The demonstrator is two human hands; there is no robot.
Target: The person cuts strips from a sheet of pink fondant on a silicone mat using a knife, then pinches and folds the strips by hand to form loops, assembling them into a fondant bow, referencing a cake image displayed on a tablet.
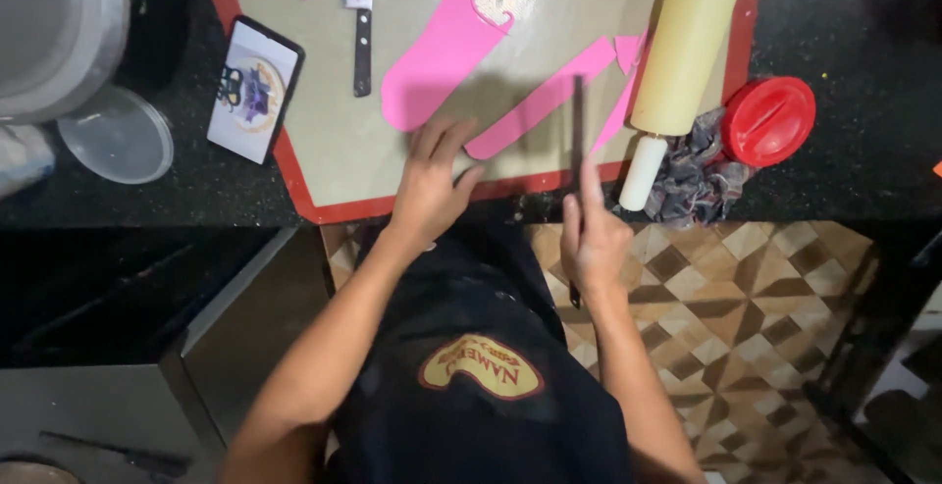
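My left hand (430,182) lies flat on the beige mat (324,121) with its fingers spread, fingertips touching the near end of a long pink strip of rolled paste (540,111). My right hand (592,239) is closed around the handle of a thin dark knife (577,126), index finger along its back; the blade points away from me and stands on the mat just right of the strip. A larger pink sheet (442,52) with a curved cutout lies further back. Small pink offcuts (620,92) sit by the rolling pin.
A cream rolling pin (687,43) lies on the mat's right side, beside a crumpled cloth (697,175) and a red lid (768,119). Another knife (361,13) lies at the back, a phone (254,89) at the mat's left corner, with a clear lid (116,136) and metal bowl (59,23) beyond.
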